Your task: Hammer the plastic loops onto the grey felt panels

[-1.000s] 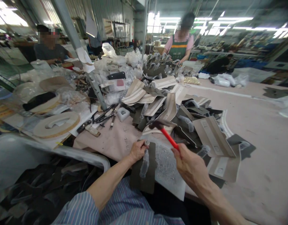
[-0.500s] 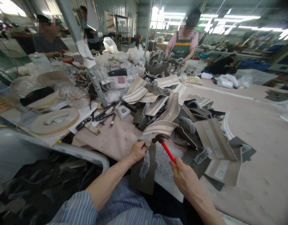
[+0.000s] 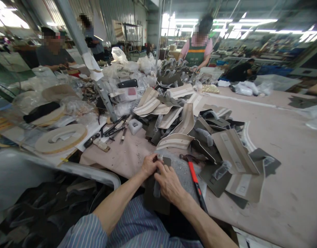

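two bare hands meet at the near edge of the cloth-covered bench (image 3: 274,210). far left, a metal-rimmed bin (image 3: 70,168) of dark pieces sits against the bench, and a round foam ring (image 3: 60,138) lies near the bench's left edge, with pliers (image 3: 114,130) and snips (image 3: 123,135) to its right. the left hand (image 3: 148,166) is closed narrow, thumb and fingers pinching a small metal stud (image 3: 160,157) at the top edge of a dark olive panel (image 3: 158,203), which has a clear plastic sleeve (image 3: 156,189) on it. the right hand (image 3: 170,183) lies close over it, fingers curled against the left hand; whether it grips the stud too, i cannot tell. it holds no tool. just beside it, a red-handled hammer (image 3: 196,179) lies on a grey speckled sheet (image 3: 180,168), head toward the far side. behind the hands, a heap of beige and olive panels (image 3: 173,127) spreads across the middle of the bench, and more panels (image 3: 241,162) lie toward the right. at the far edge, a person in a green apron (image 3: 198,48) bends over the pile.
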`<state>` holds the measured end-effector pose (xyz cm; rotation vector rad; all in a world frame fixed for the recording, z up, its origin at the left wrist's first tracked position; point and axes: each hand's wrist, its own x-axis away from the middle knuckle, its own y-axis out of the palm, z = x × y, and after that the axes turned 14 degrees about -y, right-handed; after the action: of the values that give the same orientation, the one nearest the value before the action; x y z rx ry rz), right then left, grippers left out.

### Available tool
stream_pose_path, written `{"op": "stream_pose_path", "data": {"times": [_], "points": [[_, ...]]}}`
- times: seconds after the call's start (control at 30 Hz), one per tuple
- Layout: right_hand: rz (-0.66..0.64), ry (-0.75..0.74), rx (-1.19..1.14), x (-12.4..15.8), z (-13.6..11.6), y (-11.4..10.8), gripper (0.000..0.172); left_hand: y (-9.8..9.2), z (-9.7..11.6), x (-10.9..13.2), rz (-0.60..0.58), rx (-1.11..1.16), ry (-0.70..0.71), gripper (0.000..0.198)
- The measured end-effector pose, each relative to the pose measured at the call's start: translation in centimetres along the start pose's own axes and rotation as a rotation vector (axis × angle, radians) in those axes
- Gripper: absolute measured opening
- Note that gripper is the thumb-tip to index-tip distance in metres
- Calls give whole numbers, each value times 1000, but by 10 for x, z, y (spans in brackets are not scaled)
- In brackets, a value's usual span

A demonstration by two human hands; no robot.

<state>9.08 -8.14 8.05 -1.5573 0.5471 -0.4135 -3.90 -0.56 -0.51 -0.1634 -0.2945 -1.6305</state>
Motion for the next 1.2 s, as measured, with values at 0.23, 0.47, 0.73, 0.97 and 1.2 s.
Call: {"op": "stream_pose_path", "data": {"times": [0.23,0.47,0.73,0.97,1.2], "points": [[-28,494,162,-9,-3,-24,13,-41,82,18,296,207,210,30],[23,746,-143,2,-26,3,32,-35,83,42,98,46,226,20],[76,663,-230,2,-47,47,40,3,10,14,-161,85,22,28],[28,713,-306,-4,-48,45,47,-7,11,22,-113,93,27,30],[244,633,-391,22,-25,28,51,-13,3,23,-122,-66,11,21]]}}
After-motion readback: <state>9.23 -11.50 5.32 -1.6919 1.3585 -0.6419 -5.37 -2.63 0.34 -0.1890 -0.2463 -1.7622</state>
